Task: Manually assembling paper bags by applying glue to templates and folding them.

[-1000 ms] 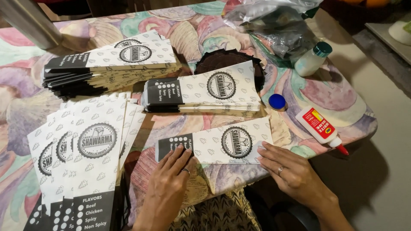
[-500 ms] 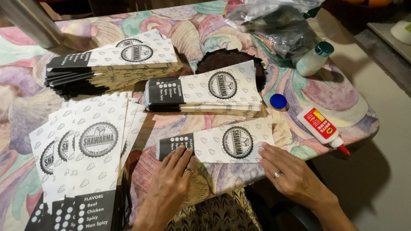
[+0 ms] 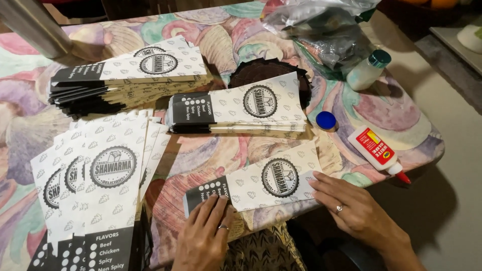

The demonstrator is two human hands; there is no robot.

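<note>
A flat white paper sleeve (image 3: 261, 181) with a round black emblem and a black end lies near the table's front edge. My left hand (image 3: 207, 236) presses flat on its black left end. My right hand (image 3: 346, 206) rests with fingers spread on its right end. Neither hand grips anything. A stack of folded sleeves (image 3: 241, 110) lies just behind it, another stack (image 3: 130, 75) sits at the back left, and a fan of unfolded sheets (image 3: 95, 180) spreads at the left.
A white glue bottle (image 3: 377, 151) with a red label lies at the right edge, near a blue cap (image 3: 326, 121). A small white bottle (image 3: 367, 70) and a crumpled plastic bag (image 3: 321, 30) sit at the back right. The table (image 3: 396, 110) wears a pastel patterned cloth.
Both hands stay on the sleeve; the left hand has shifted slightly along its black end. The view has moved a little.
</note>
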